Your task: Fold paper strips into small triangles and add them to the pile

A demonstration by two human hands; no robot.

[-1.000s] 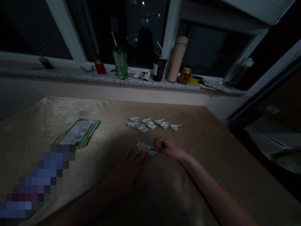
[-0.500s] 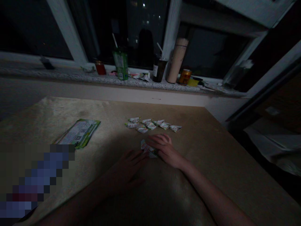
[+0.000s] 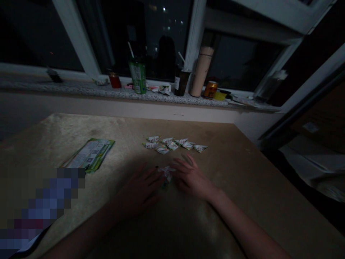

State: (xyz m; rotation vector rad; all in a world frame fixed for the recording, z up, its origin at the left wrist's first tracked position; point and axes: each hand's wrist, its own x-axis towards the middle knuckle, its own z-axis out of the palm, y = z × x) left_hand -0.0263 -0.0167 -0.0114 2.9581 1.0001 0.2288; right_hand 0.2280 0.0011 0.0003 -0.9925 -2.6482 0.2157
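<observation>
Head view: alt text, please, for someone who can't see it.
The left hand and right hand flank a small wrapper on a table. Beyond it lie small folded packets, with green packs at left. Behind, a windowsill holds cups, a flask and a can.

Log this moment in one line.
left hand: at left edge of wrapper; right hand: at its right edge; folded packets: beyond hands; green packet: farther left

Place: homelike room, exact kind unclear
Windows [image 3: 121, 32]: dark, scattered lights [image 3: 164, 9] beyond
Sill [image 3: 86, 87]: speckled stone; drink cups [image 3: 138, 77], flask [image 3: 201, 73], gold can [image 3: 210, 90]
Bench [image 3: 223, 147]: broad, brown, below sill
</observation>
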